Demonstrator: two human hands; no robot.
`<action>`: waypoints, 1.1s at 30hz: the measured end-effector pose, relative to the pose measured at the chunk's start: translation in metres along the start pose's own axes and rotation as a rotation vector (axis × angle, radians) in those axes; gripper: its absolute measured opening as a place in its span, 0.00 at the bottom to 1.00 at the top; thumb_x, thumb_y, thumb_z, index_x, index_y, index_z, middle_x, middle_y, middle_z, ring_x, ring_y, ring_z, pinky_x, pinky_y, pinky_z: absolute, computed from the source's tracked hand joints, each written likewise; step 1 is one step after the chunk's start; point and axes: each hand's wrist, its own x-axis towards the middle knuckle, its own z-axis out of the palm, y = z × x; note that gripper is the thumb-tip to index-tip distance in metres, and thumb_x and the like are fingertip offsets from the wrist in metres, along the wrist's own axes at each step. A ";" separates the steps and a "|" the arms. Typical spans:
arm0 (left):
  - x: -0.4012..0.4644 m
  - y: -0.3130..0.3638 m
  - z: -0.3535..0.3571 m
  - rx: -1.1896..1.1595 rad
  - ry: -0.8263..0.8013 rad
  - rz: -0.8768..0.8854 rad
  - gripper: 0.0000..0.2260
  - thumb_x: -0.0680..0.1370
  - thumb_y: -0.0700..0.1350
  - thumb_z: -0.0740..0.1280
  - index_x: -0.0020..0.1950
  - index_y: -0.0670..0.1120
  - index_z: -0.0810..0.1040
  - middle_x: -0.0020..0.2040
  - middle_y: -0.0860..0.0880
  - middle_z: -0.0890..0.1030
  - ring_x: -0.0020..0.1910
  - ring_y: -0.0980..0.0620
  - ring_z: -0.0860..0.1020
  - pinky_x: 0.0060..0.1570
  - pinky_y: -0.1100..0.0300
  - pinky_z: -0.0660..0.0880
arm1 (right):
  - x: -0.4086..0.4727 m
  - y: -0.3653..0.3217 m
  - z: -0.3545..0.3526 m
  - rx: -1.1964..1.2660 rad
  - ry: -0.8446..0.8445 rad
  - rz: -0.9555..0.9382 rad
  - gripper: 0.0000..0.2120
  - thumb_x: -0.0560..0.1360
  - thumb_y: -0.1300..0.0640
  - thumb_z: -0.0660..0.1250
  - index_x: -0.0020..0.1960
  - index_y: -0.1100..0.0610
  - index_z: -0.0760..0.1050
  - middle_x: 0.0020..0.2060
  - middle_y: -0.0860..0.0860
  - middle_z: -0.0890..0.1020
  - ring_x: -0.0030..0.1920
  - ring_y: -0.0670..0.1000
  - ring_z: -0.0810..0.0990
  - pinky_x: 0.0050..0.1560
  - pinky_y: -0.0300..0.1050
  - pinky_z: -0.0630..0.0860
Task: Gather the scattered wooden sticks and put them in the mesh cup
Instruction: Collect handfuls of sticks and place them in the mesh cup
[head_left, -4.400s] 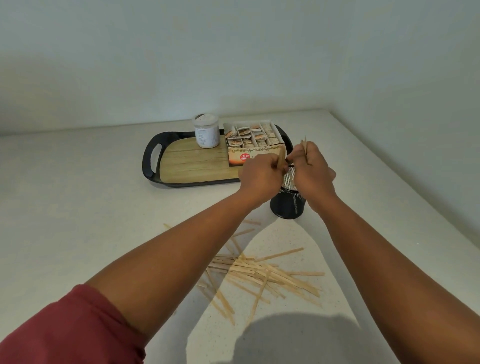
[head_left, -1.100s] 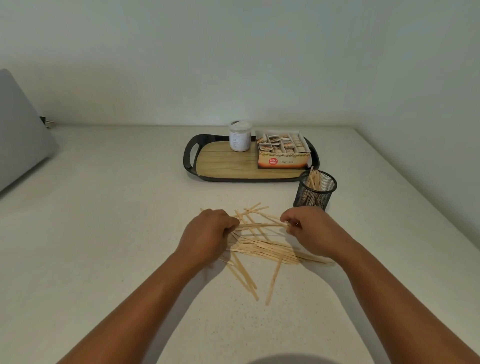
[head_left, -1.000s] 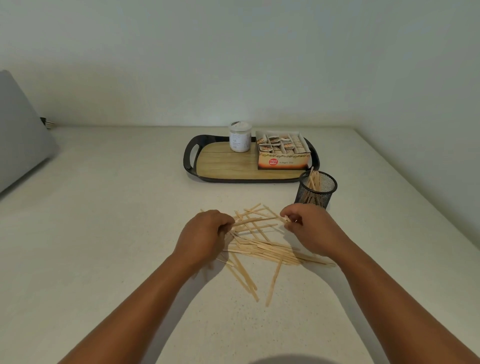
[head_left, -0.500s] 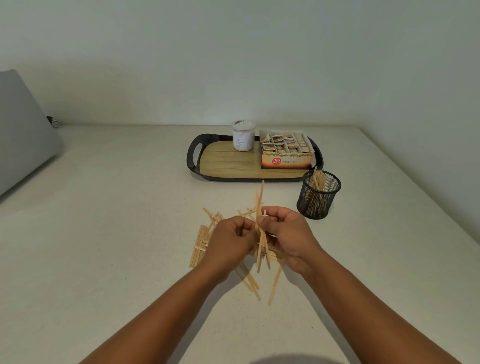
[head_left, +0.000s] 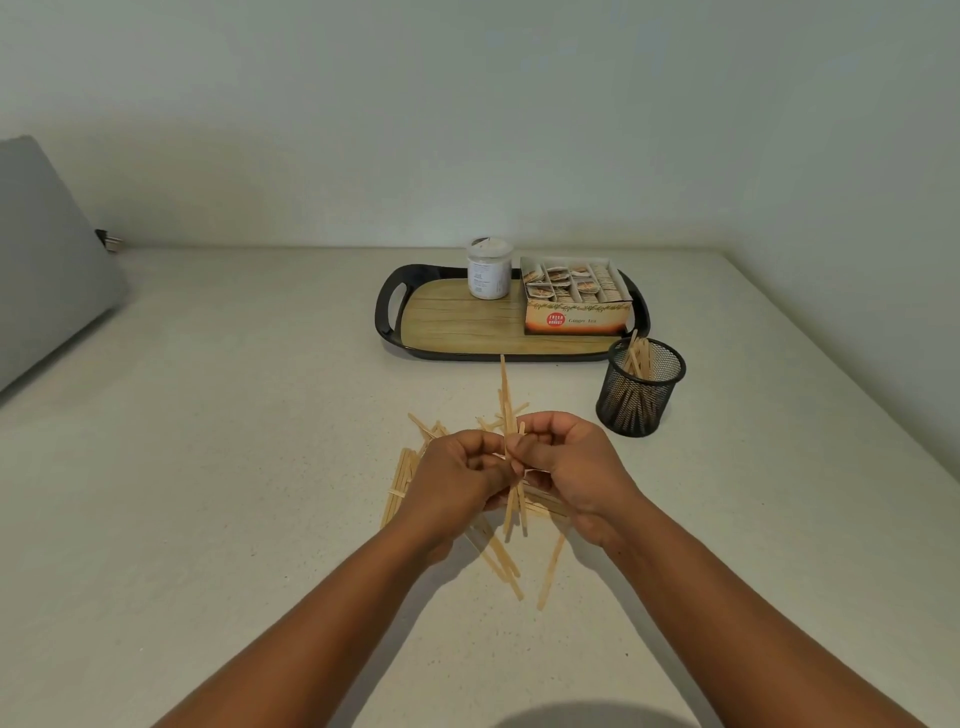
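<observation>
Left hand (head_left: 457, 470): fingers curled, pinching a small bundle of wooden sticks (head_left: 511, 457) at mid-length. Right hand (head_left: 574, 462): fingers also curled round the same bundle, thumb and forefinger at the sticks. The two hands meet knuckle to knuckle, raised above the counter (head_left: 208, 467), forearms converging from the lower corners. Bundle stands near upright; one stick pokes well above the fingers, lower ends hang below the palms.

Scattered sticks (head_left: 498, 556) lie on the counter under and just in front of the hands; a neater group (head_left: 397, 488) lies left of the left hand. Mesh cup (head_left: 640, 387) stands beyond and right of the hands, upright, already holding several sticks.

Versus 1.1 s ago: hands were apart and low on the pile, each at one end of flat-lying sticks; now together, bundle turned upright and lifted.

Tray (head_left: 395, 338) behind the mesh cup carries a jar (head_left: 488, 268) and a tea box (head_left: 576, 306).
</observation>
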 end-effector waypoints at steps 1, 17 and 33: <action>0.000 -0.001 0.001 0.010 -0.005 0.013 0.08 0.78 0.37 0.73 0.52 0.49 0.86 0.33 0.49 0.82 0.34 0.55 0.80 0.39 0.61 0.82 | 0.000 0.000 0.000 -0.013 -0.003 -0.011 0.07 0.75 0.68 0.74 0.51 0.61 0.82 0.35 0.53 0.85 0.32 0.45 0.83 0.31 0.36 0.78; 0.002 -0.005 0.000 0.310 -0.020 0.235 0.10 0.83 0.40 0.64 0.49 0.49 0.84 0.43 0.53 0.87 0.42 0.60 0.83 0.42 0.66 0.77 | -0.001 -0.014 -0.001 -0.616 -0.032 -0.576 0.43 0.78 0.66 0.69 0.79 0.32 0.54 0.56 0.40 0.78 0.44 0.48 0.82 0.43 0.41 0.83; -0.003 -0.018 -0.007 0.491 -0.045 0.263 0.12 0.82 0.37 0.65 0.52 0.53 0.82 0.47 0.57 0.85 0.47 0.62 0.82 0.48 0.67 0.78 | -0.008 -0.002 -0.005 -0.930 -0.113 -0.775 0.12 0.79 0.60 0.71 0.61 0.57 0.84 0.52 0.52 0.86 0.52 0.45 0.80 0.54 0.38 0.76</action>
